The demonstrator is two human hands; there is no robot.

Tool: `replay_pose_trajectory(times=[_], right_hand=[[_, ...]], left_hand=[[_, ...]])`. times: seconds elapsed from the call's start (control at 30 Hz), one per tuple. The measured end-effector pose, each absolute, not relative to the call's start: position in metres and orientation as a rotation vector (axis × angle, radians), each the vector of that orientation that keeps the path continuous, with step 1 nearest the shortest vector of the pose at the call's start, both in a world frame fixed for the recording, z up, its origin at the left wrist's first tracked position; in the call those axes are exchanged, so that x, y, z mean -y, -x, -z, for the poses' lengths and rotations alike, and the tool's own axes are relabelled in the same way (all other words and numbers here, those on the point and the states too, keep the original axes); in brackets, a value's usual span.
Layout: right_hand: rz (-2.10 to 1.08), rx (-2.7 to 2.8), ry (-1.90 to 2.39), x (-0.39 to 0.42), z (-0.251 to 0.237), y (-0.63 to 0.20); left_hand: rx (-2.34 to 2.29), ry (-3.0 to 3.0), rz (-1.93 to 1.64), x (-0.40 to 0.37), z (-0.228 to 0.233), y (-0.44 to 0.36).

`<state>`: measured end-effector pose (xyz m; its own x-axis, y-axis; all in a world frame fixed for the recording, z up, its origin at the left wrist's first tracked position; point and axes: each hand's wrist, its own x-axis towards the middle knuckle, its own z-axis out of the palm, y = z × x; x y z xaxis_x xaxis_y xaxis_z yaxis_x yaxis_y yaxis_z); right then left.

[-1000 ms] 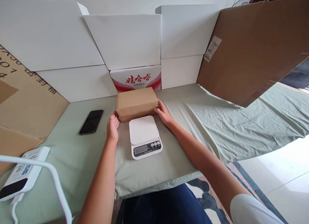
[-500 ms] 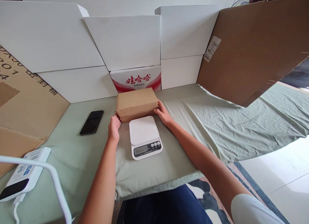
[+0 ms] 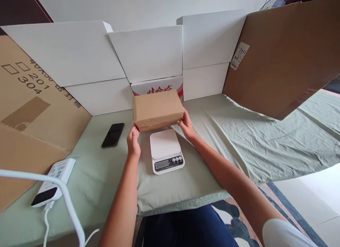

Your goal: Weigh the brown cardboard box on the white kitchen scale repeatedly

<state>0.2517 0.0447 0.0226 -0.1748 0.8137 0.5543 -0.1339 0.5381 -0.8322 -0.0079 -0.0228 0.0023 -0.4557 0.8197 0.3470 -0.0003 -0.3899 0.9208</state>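
1. Cardboard sheets, brown, large: one (image 3: 287, 55) leans at the right, another (image 3: 32, 108) at the left with printed digits. Both bound the work area.
2. White carton panels (image 3: 148, 52), several, stand across the back; a red-and-white printed carton (image 3: 159, 88) shows partly behind the parcel.
3. Green cloth (image 3: 239, 140), creased, covers the table top.
4. Brown cardboard parcel (image 3: 157, 108), closed, rectangular. It is held between both hands, lifted clear of the cloth and slightly tilted, just behind and above the kitchen scale. In the earlier frames it sat on the cloth directly behind the scale; it now hangs higher and hides more of the printed carton.
5. Kitchen scale (image 3: 166, 150), white, digital, platform bare, display toward the person. Nothing rests on it yet; judged from this, the pickup is done and any weighing is still to do.
6. White device (image 3: 54, 181) with dark screen and cable, lower left; a white curved tube (image 3: 66, 204) crosses in front of it.
7. Black phone (image 3: 113, 135), face up, left of the scale.
8. Left hand (image 3: 133, 143): fingers up, gripping the parcel's lower left corner.
9. Right hand (image 3: 187, 125): fingers curled under the parcel's right end, bearing it. Both hands have risen with the parcel since a second ago.
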Motion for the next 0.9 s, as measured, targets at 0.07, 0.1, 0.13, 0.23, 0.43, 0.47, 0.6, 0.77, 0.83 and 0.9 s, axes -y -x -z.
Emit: replay_pose_trajectory(times=[0.07,0.1,0.13,0.23,0.43,0.47,0.6,0.77,0.83,0.9], right_hand=[[-0.852,1.546,0.585,-0.032,-0.029,-0.256],[-0.818,1.562,0.588,-0.024,-0.030,-0.258],[-0.793,1.577,0.597,-0.015,-0.031,-0.262],[-0.785,1.612,0.671,0.015,-0.025,-0.274],[-0.849,1.622,0.789,0.053,-0.010,-0.288],[-0.849,1.628,0.793,0.056,-0.010,-0.289],[-0.846,1.636,0.790,0.058,-0.014,-0.286],[-0.881,1.626,0.809,0.056,-0.015,-0.285],[-0.889,1.627,0.816,0.056,-0.014,-0.286],[-0.880,1.628,0.834,0.055,-0.013,-0.286]], left_hand=[[-1.235,-1.214,-1.930,0.041,-0.006,0.003],[-1.237,-1.223,-1.931,0.052,-0.006,0.000],[-1.242,-1.224,-1.925,0.063,-0.005,-0.002],[-1.268,-1.204,-1.877,0.100,0.003,-0.010],[-1.297,-1.175,-1.822,0.143,0.018,-0.015],[-1.298,-1.166,-1.833,0.145,0.019,-0.015],[-1.323,-1.128,-1.841,0.147,0.020,-0.015],[-1.330,-1.128,-1.829,0.148,0.020,-0.016],[-1.338,-1.124,-1.827,0.149,0.018,-0.017],[-1.347,-1.121,-1.829,0.149,0.016,-0.018]])
